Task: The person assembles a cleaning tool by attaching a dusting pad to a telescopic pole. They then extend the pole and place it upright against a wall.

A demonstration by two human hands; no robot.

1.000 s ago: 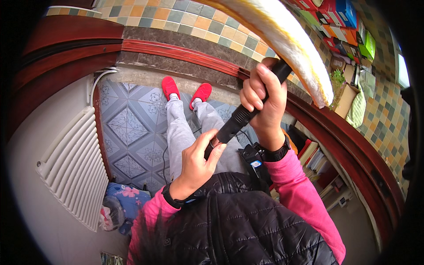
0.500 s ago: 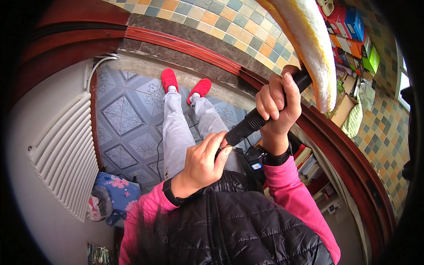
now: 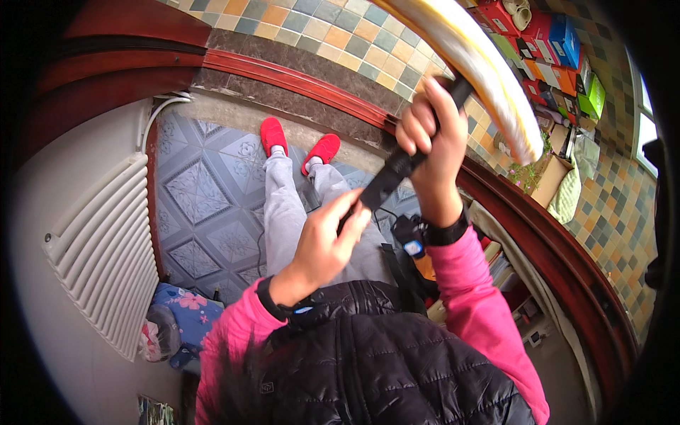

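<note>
left: white radiator (image 3: 106, 248) along the wall. left hand (image 3: 322, 244) narrow, fingers about the near end of a black handle (image 3: 388, 180), probably to anchor it. right hand (image 3: 438, 138) wrapped round the same handle farther up; the spacing between hands likely steadies the long tool. its fluffy white-and-yellow head (image 3: 489, 67), partly blurred, is held up far and right over the tiled floor (image 3: 322, 32). far right: stacked boxes (image 3: 556, 42), presumably piled to save room.

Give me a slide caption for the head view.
Left hand and right hand grip a black handle fitted with a white-and-yellow pad.
</note>
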